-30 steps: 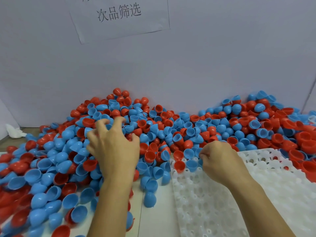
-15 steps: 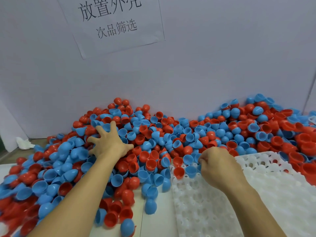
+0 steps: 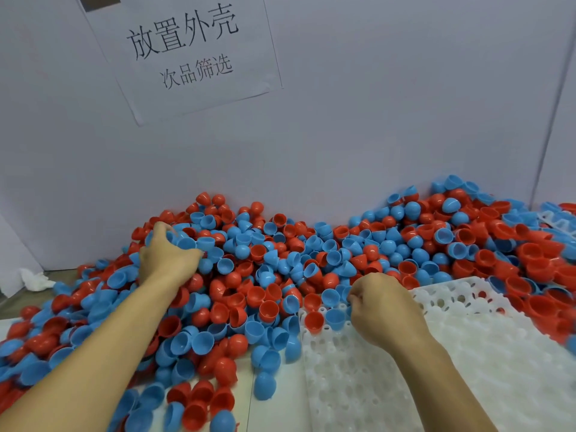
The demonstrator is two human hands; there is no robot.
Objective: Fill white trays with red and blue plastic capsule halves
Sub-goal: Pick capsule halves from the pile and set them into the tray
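Observation:
A big heap of red and blue capsule halves (image 3: pixel 280 260) lies against the back wall and spills toward me. My left hand (image 3: pixel 168 257) reaches deep into the heap's left side, fingers curled round a few blue halves (image 3: pixel 187 243). A white tray (image 3: pixel 467 353) with rows of round sockets lies at the lower right. One red half (image 3: pixel 313 321) and one blue half (image 3: pixel 335 318) sit in sockets at its far left corner. My right hand (image 3: pixel 383 307) rests as a fist on that corner, beside the blue half. Whatever is inside the fist is hidden.
A paper sign (image 3: pixel 193 51) with printed characters hangs on the grey wall. A crumpled white cloth (image 3: pixel 34 279) lies at the far left. The corner of another white tray (image 3: pixel 558 219) pokes out of the heap at the far right. Loose halves lie scattered near me.
My left hand has moved farther back into the heap and its fingers, spread before, now curl round blue halves. The view has tilted up. My right hand has stayed at the tray corner.

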